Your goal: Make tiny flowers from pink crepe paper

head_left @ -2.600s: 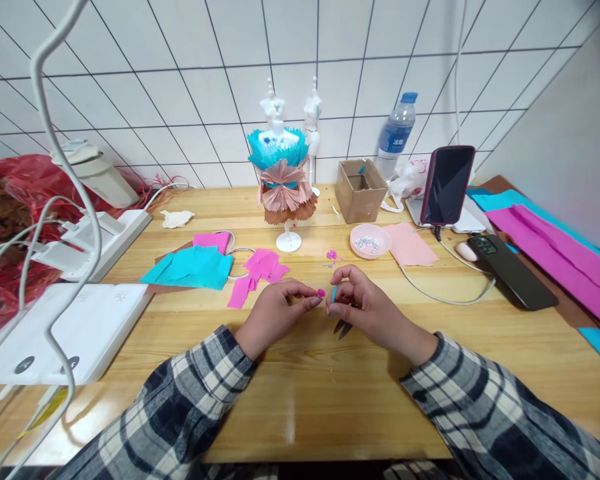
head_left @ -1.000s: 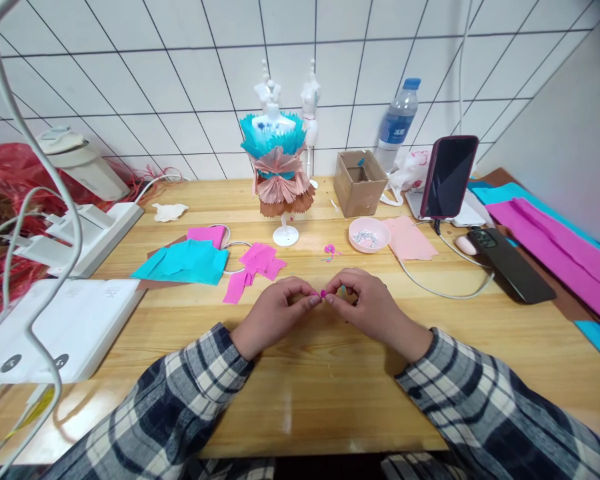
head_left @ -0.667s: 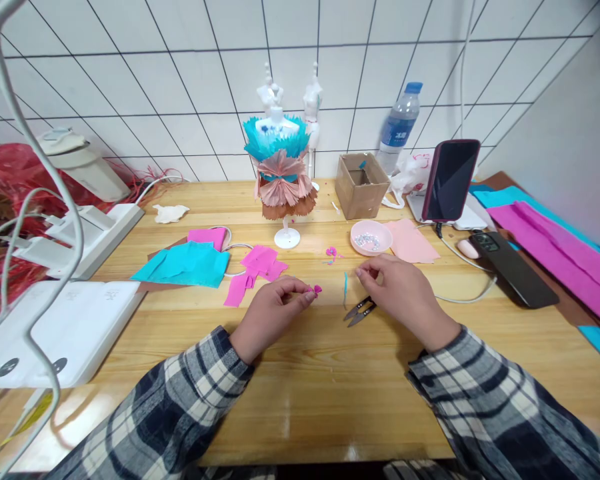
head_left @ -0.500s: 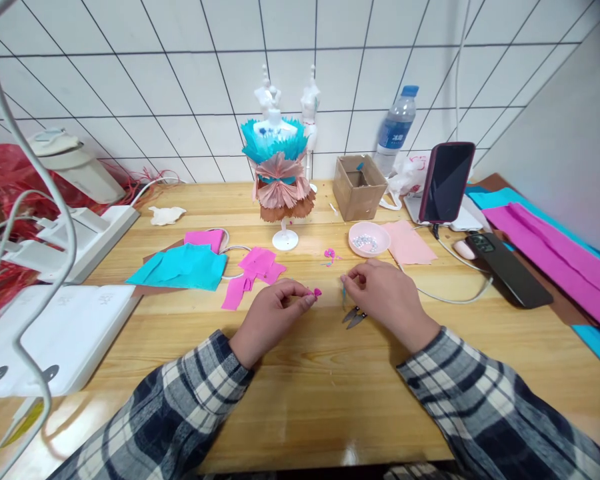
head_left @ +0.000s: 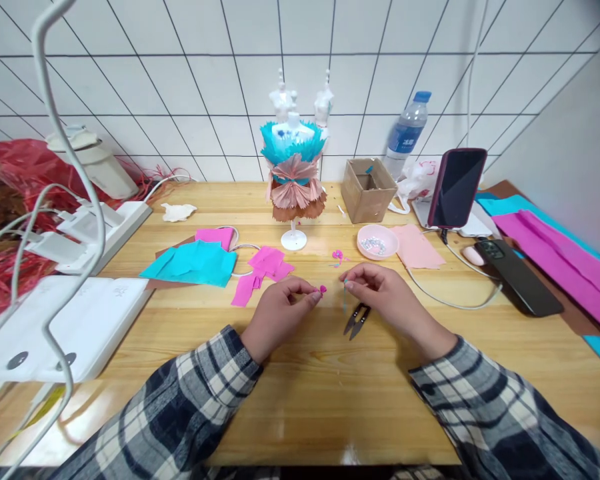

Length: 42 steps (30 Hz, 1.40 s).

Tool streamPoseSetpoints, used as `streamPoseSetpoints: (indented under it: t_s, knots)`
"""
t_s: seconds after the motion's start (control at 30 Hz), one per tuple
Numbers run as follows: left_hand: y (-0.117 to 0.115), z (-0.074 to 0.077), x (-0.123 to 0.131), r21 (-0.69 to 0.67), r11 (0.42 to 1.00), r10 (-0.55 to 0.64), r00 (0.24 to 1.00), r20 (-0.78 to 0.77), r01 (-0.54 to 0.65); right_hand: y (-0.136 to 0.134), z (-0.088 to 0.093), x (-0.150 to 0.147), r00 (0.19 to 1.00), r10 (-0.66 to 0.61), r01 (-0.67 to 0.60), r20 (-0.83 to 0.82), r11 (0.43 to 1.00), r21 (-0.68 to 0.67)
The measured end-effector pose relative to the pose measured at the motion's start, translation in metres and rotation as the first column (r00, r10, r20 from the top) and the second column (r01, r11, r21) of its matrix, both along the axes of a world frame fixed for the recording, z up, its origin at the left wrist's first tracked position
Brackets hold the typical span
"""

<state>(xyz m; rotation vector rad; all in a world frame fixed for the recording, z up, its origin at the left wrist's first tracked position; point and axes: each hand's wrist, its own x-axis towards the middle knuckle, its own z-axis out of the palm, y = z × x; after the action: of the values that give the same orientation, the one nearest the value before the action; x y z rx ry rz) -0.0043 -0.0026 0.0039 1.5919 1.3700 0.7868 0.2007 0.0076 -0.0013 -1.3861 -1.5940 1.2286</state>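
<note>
Moments ago the right hand [head_left: 393,297] stood clear of a blue strip [head_left: 345,301] lying on the bench [head_left: 290,413]; its fingertips have since come to the strip, and the dark snips [head_left: 359,326] beneath that hand now point more steeply toward the near edge. The right grip looks pressed together on the strip's upper end; whether the lower end touches the wood I cannot tell. The left hand [head_left: 283,313] has its grip pinching a small gathered pink piece [head_left: 323,289] between thumb and forefinger, the flared end standing out past the fingertips. Both grips are near each other but apart, so strip and pink piece do not touch.

As I judge it, the step in hand is readying these two small parts, one per hand. A next move would call for a light, steady pinch on the pink piece and control of the strip near its end, clear of the blades. Whether the snips are held or merely lie under the palm is unclear.

Farther out, small pink bits [head_left: 337,255] lie beyond the hands, near a pink bowl [head_left: 395,244] of beads [head_left: 374,246]. Pink scraps [head_left: 267,263] lie leftward, and behind stands a ruffled paper dress [head_left: 296,190].
</note>
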Motion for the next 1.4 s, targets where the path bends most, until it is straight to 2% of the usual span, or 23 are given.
streamPoseSetpoints:
  t_s: [0.07, 0.1, 0.2, 0.43, 0.8, 0.93, 1.1, 1.4]
  knots:
    - [0.000, 0.000, 0.000, 0.039, 0.999, -0.019, 1.000, -0.005, 0.019, -0.008, 0.003, -0.005, 0.972, 0.091, -0.126, -0.216, 0.979, -0.157]
    - [0.000, 0.000, 0.001, 0.075, 0.997, -0.034, 0.999, -0.011, 0.035, -0.011, 0.003, -0.007, 0.955, 0.123, -0.184, -0.269, 0.958, -0.218]
    - [-0.002, -0.001, 0.002, 0.200, 0.976, -0.074, 0.995, -0.060, 0.085, -0.015, 0.003, -0.012, 0.951, 0.155, -0.236, -0.268, 0.922, -0.307]
    - [-0.005, 0.000, 0.003, 0.380, 0.904, -0.087, 0.955, -0.284, 0.195, -0.015, 0.002, -0.015, 0.991, 0.113, -0.125, -0.067, 0.967, -0.223]
    - [-0.008, 0.000, 0.001, 0.486, 0.819, -0.082, 0.902, -0.425, 0.303, -0.014, -0.001, -0.015, 0.988, 0.127, -0.113, 0.083, 0.981, -0.156]
    - [-0.009, 0.002, 0.001, 0.473, 0.818, -0.075, 0.877, -0.475, 0.327, -0.014, -0.002, -0.014, 0.979, 0.156, -0.139, 0.131, 0.981, -0.133]
    - [-0.008, 0.000, 0.001, 0.449, 0.837, -0.069, 0.874, -0.481, 0.314, -0.015, -0.003, -0.015, 0.984, 0.147, -0.134, 0.097, 0.982, -0.131]
    - [-0.008, 0.002, 0.000, 0.447, 0.814, -0.094, 0.844, -0.528, 0.370, -0.015, -0.001, -0.015, 0.975, 0.128, -0.112, 0.180, 0.989, -0.098]
